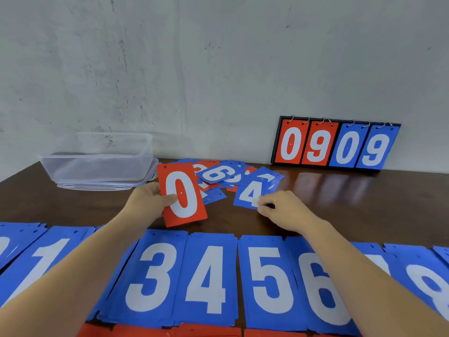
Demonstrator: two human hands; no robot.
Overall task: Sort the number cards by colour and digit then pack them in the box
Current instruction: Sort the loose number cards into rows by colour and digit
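Single head-worn wide-angle view, looking forward and down across the table point(340, 203), close above the near card row point(206, 276), facing the wall point(218, 69).

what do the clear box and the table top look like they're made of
Box: probably plastic, translucent and slightly cloudy; you can see through its sides. Table: dark wood or wood-look veneer, glossy finish; it mirrors the scoreboard standing on it.

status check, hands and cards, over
Left hand holds red 0 card. Right hand pinches blue 4 card at the unsorted pile. Box empty, nothing blocking.
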